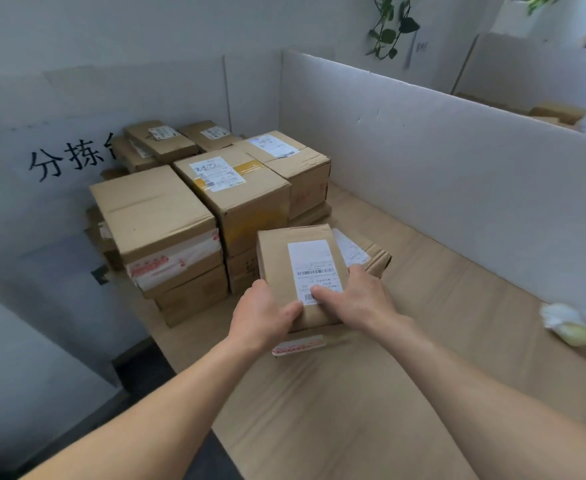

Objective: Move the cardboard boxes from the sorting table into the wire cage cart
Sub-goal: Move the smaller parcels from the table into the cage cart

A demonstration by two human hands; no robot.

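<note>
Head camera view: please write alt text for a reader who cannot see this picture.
The left hand and right hand grip the near end of a small cardboard box with a white barcode label, over a cardboard-lined surface. Behind it on the left stand stacked cardboard boxes; a white partition runs along the right.

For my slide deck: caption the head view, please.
The left hand and right hand grip a small labelled cardboard box beside stacked boxes on the sorting table.

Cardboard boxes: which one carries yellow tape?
The tall middle box, bearing the handwritten label; none of the others shows yellow tape.
</note>
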